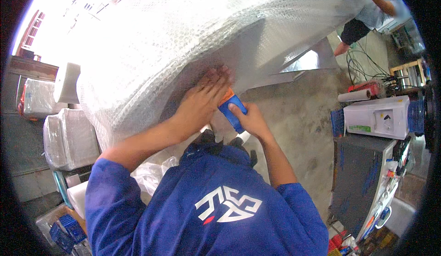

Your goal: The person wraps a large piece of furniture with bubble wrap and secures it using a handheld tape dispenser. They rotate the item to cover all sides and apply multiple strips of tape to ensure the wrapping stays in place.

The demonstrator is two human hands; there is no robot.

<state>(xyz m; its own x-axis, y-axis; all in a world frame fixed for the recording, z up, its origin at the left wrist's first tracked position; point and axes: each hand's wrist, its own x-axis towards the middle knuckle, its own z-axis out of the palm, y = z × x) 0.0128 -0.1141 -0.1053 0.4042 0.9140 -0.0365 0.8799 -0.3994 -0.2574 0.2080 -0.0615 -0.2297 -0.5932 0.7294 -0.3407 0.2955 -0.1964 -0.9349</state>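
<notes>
A large sheet of bubble wrap (183, 31) drapes over a broad surface in front of me, its near edge lifted. My left hand (206, 88) lies with fingers stretched out against the darker surface under that edge, and no object shows in it. Just right of it, my right hand (250, 118) grips a blue, block-shaped piece with an orange end (232, 116). The orange end meets the surface beside my left fingers. I cannot make out exactly what kind of tool it is.
At the far right another person (374, 8) holds up the wrap's edge. Black cables (367, 63) lie on the floor near them. A white water dispenser (379, 117) rests on a dark cabinet (358, 178) at right. Plastic-wrapped blocks (73, 136) are stacked at left.
</notes>
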